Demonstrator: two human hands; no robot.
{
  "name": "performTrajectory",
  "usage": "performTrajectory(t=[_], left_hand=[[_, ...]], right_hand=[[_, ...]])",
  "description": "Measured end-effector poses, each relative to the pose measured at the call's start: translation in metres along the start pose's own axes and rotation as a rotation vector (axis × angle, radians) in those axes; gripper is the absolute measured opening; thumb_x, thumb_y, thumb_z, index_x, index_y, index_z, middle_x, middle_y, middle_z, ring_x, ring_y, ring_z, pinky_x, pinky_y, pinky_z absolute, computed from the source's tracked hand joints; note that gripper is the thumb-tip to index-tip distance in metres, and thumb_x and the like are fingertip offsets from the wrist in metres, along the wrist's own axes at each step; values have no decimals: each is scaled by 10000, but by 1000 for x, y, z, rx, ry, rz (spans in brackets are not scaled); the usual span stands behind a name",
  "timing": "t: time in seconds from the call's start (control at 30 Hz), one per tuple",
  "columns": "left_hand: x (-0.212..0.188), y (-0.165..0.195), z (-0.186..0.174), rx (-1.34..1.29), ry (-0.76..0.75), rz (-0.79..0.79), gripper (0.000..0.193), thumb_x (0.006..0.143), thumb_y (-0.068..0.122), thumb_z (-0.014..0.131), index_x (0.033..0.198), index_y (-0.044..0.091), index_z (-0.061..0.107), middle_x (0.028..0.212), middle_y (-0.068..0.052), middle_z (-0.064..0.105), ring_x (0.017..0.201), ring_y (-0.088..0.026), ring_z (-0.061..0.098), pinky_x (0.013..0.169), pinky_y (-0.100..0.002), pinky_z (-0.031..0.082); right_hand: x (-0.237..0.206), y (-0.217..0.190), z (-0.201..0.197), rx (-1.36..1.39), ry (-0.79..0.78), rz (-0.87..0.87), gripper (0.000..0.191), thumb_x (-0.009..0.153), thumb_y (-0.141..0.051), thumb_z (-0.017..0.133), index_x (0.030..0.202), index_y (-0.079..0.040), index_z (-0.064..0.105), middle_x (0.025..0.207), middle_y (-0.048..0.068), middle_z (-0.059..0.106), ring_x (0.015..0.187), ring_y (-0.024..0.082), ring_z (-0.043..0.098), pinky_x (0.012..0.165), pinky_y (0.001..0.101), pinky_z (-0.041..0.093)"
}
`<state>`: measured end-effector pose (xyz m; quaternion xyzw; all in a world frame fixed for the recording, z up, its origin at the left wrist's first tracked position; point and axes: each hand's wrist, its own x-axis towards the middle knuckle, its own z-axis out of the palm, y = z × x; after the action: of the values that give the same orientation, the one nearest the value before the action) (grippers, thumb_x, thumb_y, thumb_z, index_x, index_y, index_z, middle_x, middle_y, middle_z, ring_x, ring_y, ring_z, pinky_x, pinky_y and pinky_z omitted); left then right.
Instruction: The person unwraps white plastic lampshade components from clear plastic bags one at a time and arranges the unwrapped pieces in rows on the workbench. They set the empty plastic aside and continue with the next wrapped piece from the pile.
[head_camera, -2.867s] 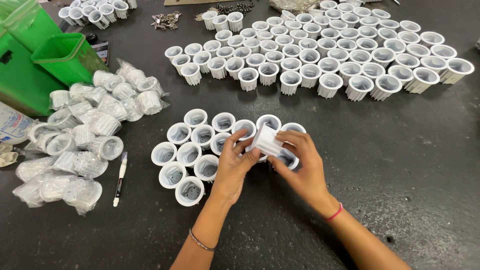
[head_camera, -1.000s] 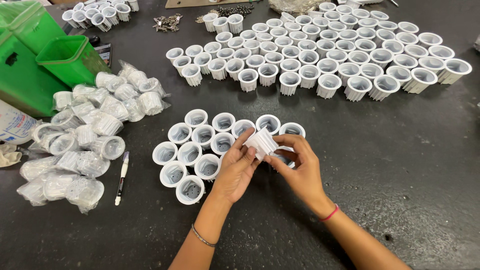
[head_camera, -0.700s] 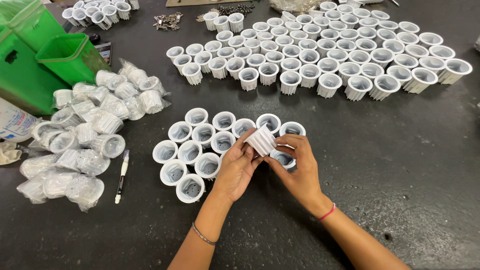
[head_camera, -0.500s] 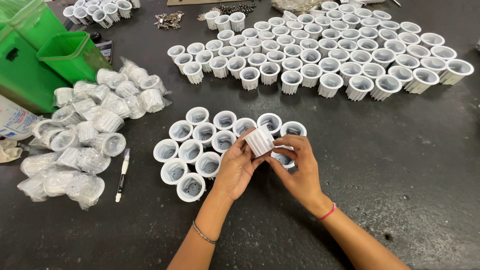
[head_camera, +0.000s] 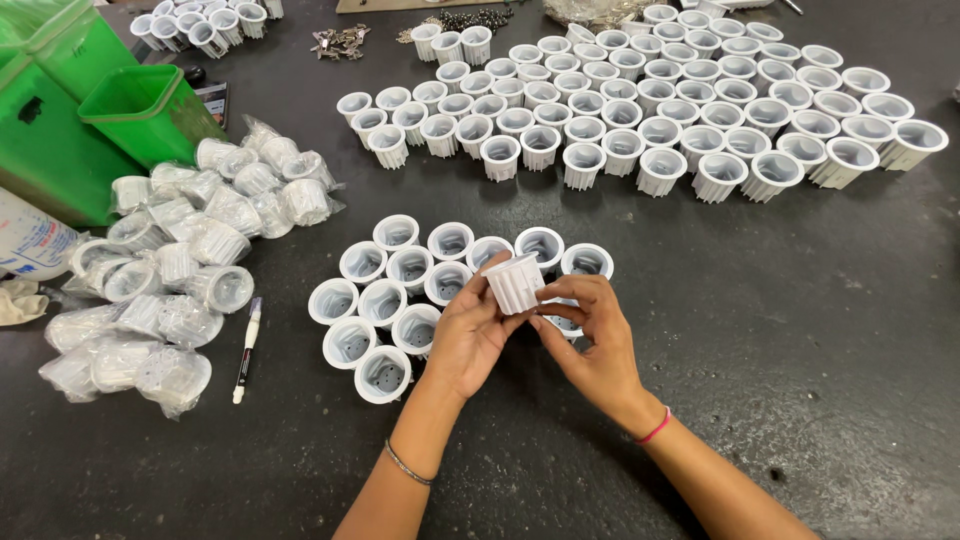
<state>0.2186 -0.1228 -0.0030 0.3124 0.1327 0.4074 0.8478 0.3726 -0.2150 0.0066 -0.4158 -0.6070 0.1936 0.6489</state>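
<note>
Two green bins (head_camera: 150, 110), one pen (head_camera: 246, 348) — white ribbed cups (head_camera: 640, 110) too many to count.

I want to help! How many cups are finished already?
Looks done: many unwrapped white cups standing in rows, plus a smaller cluster. In hand: both hands, left hand and right hand, hold one cup. Left: a pile of bagged cups.

white ribbed plastic cup (head_camera: 514, 284): matt, fluted wall. bagged cups in clear glossy plastic film (head_camera: 165, 290). green plastic bins (head_camera: 150, 110) smooth. dark bench (head_camera: 800, 350) matt, scuffed.
</note>
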Motion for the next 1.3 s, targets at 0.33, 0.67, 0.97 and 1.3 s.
performTrajectory(t=[0.33, 0.67, 0.97, 1.3], left_hand=[[-10, 12, 22, 418, -117, 179, 777, 948, 70, 707, 1617, 66, 311, 1546, -115, 478, 1414, -212, 484, 1147, -376, 435], [-10, 9, 24, 606, -181, 284, 803, 930, -10, 666, 1627, 85, 277, 1644, -116, 407, 1491, -231, 440, 1177, -403, 444], [-11, 16, 19, 837, 52, 407, 835, 925, 160, 731, 1610, 100, 258, 1622, -164, 383, 1489, -308, 433, 1162, -464, 442], [-15, 20, 21, 777, 91, 445, 663, 947, 140, 705, 1528, 63, 394, 1520, -129, 468, 1357, -258, 527, 1062, -392, 489]], right_hand=[[1, 2, -1, 75, 0, 122, 474, 905, 77, 707, 1297, -8, 454, 1269, 120, 573, 1175, 218, 651, 1009, 387, 611], [12, -17, -9, -337, -22, 37, 300, 876, 28, 742, 1162, -50, 693, 1169, 116, 601, 1009, 209, 702, 834, 322, 604], [37, 37, -97, -808, 268, 101, 198, 906, 5, 747, 1095, -51, 741, 996, 143, 627, 795, 276, 657, 692, 381, 519], [33, 125, -164, -723, 399, 214, 412, 918, -51, 728, 1302, 13, 594, 1140, 164, 655, 997, 290, 714, 840, 365, 576]])
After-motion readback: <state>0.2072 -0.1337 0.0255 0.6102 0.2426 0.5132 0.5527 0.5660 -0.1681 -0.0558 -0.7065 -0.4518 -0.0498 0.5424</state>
